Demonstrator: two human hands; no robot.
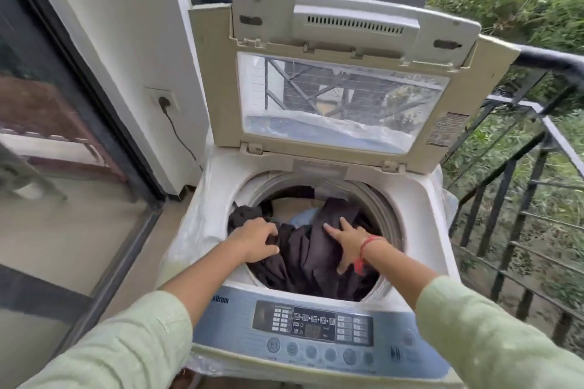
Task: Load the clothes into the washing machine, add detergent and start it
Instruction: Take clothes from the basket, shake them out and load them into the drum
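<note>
Both arms reach down into the open top-loading washing machine (420,199), its lid (331,73) propped upright behind the drum. The left hand (256,240) has its fingers curled and bunched into a fold of the dark clothes (309,256) near the drum's left rim, gripping the fabric. The right hand (347,243) lies flat on the same heap with fingers spread apart, pressing rather than holding. The clothes sit inside the drum, piled close to its mouth, with a pale blue garment (303,215) and something tan showing underneath. To do this well, I'd say the load should be pushed down evenly around the drum, not packed into one lump, with no fabric left draped over the rim. No detergent is in sight, and the control panel (316,325) at the front edge is untouched.
</note>
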